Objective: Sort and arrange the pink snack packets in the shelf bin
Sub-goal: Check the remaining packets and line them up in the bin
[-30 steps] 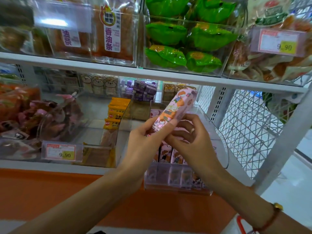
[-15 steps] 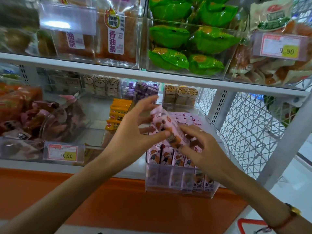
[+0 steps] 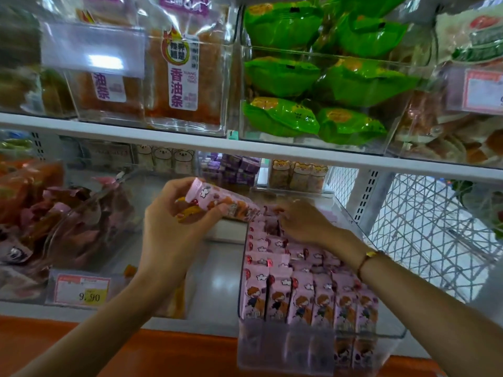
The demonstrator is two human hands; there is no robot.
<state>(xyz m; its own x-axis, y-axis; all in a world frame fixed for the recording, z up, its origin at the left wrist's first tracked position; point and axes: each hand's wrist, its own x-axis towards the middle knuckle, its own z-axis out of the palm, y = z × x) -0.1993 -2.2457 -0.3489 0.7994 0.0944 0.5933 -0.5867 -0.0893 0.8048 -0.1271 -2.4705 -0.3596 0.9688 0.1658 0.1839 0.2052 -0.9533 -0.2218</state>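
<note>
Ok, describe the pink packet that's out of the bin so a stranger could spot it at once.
Start at the clear bin at the lower shelf's right end, packed with upright pink packets. Just above its back left corner, the left hand holds one pink packet. Unlike its neighbours, it lies tilted in the air, outside the rows.

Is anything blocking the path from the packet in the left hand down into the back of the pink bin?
Yes. The right hand rests on the rear rows of pink packets, directly beside the packet that the left hand grips. The clear bin is open on top; nothing else visible intervenes.
</note>
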